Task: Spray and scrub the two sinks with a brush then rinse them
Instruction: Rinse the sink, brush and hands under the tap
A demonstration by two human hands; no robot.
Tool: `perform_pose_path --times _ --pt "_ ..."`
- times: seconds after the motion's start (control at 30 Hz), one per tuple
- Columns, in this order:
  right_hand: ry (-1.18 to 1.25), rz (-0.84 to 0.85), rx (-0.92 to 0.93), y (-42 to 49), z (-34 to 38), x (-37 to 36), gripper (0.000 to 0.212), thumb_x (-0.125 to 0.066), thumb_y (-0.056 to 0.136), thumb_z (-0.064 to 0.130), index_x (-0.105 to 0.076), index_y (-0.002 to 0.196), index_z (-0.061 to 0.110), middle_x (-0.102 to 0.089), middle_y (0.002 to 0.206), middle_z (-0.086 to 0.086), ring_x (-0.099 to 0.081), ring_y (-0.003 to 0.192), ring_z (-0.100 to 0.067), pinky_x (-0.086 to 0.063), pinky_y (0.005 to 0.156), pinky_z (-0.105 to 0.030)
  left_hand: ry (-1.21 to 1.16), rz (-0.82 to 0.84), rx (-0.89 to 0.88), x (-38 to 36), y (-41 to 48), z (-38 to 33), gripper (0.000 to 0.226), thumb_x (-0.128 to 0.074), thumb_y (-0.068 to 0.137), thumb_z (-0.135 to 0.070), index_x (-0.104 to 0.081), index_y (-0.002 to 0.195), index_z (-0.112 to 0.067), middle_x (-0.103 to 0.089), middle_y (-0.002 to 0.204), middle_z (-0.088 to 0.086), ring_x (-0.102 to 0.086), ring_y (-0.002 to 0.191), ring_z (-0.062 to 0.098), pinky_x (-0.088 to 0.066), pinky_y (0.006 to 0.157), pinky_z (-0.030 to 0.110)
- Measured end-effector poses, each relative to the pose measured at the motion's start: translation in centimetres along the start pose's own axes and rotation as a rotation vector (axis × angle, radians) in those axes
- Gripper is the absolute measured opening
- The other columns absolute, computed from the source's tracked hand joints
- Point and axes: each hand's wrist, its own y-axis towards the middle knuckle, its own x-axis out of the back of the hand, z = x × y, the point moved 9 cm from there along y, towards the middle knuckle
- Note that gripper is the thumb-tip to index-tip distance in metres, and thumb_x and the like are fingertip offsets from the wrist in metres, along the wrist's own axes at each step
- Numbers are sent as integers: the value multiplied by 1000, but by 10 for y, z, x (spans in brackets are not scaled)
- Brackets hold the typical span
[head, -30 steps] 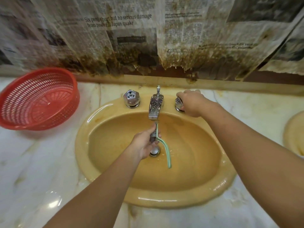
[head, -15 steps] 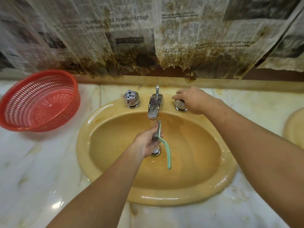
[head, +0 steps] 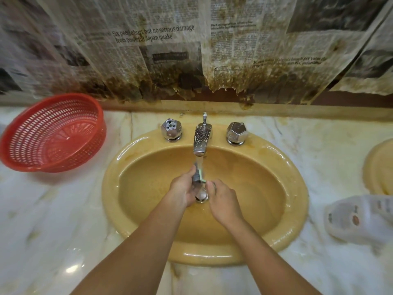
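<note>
A yellow oval sink (head: 297,188) sits in the marble counter, and the rim of a second sink (head: 378,167) shows at the right edge. Water runs from the chrome spout (head: 201,141) onto a small brush (head: 197,175) with a grey head and a green handle. My left hand (head: 182,190) grips the brush under the stream, just above the drain plug (head: 202,195). My right hand (head: 223,201) is beside it over the drain, its fingertips curled onto the brush's green handle. Most of the handle is hidden by the hands.
Two chrome knobs, the left knob (head: 171,129) and the right knob (head: 237,133), flank the spout. A red plastic basket (head: 53,133) stands on the counter at the left. A blurred white plastic bottle (head: 361,220) lies at the right. Stained newspaper covers the wall behind.
My right hand left the right tap knob and came down into the basin beside my left hand at the brush. Water now flows from the spout.
</note>
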Motion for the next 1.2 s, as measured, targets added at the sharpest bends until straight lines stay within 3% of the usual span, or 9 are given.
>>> perform_pose_path --times 0.1,0.23,0.43,0.63,0.8,0.93,1.0,1.07,1.2 --pt "-50 -5 8 1 2 7 33 -42 106 33 -64 92 13 -69 86 -11 -59 85 -31 -38 72 -38 80 -18 -113 -1 0 -15 21 -65 99 -17 -67 114 -2 -72 89 11 -68 65 20 -55 51 28" --pt "8 -29 10 -5 9 16 35 -43 106 33 -68 94 11 -71 89 -8 -60 88 -28 -41 78 -37 162 -35 -241 -9 -3 -34 9 -70 93 -5 -67 101 -8 -71 83 9 -68 54 14 -51 47 25" --pt "78 -100 -56 -5 21 17 38 -41 106 32 -69 95 9 -71 89 -5 -62 87 -25 -45 75 -35 174 -116 -358 -8 -2 -48 13 -75 87 0 -73 98 -7 -73 82 5 -66 71 20 -52 61 30" --pt "72 -124 -114 3 18 19 38 -40 106 34 -68 98 9 -72 99 -9 -62 97 -30 -47 80 -36 129 103 -255 -15 -5 -33 20 -68 93 -1 -71 112 -6 -76 89 8 -69 69 15 -56 63 25" --pt "95 -107 -155 2 19 14 37 -41 106 33 -66 95 8 -70 91 -7 -62 90 -29 -45 73 -34 85 98 -282 -4 -3 -32 23 -73 89 0 -69 109 -10 -78 92 10 -73 76 19 -58 73 27" --pt "147 -86 -180 -6 18 12 38 -42 105 32 -68 94 8 -64 75 5 -61 84 -25 -45 71 -33 276 23 -342 3 0 -43 15 -73 90 -1 -73 104 -6 -76 86 9 -69 66 16 -56 59 21" --pt "174 -83 -181 -6 12 16 37 -45 103 34 -68 89 9 -65 77 -2 -61 83 -27 -46 71 -34 340 -6 -339 6 1 -50 8 -72 92 -3 -73 99 -6 -74 74 6 -64 55 12 -55 55 19" --pt "188 -74 -161 -8 8 20 36 -49 101 36 -68 84 10 -64 72 -4 -58 74 -27 -43 65 -33 360 -18 -317 7 2 -54 7 -72 93 -11 -74 98 -7 -71 73 5 -62 57 12 -55 57 22" --pt "197 7 -145 -13 3 19 36 -51 101 40 -72 82 18 -55 47 15 -45 51 -5 -34 52 -25 367 29 -272 -1 -1 -44 26 -80 87 -25 -71 102 -6 -73 83 8 -67 71 21 -54 62 30"
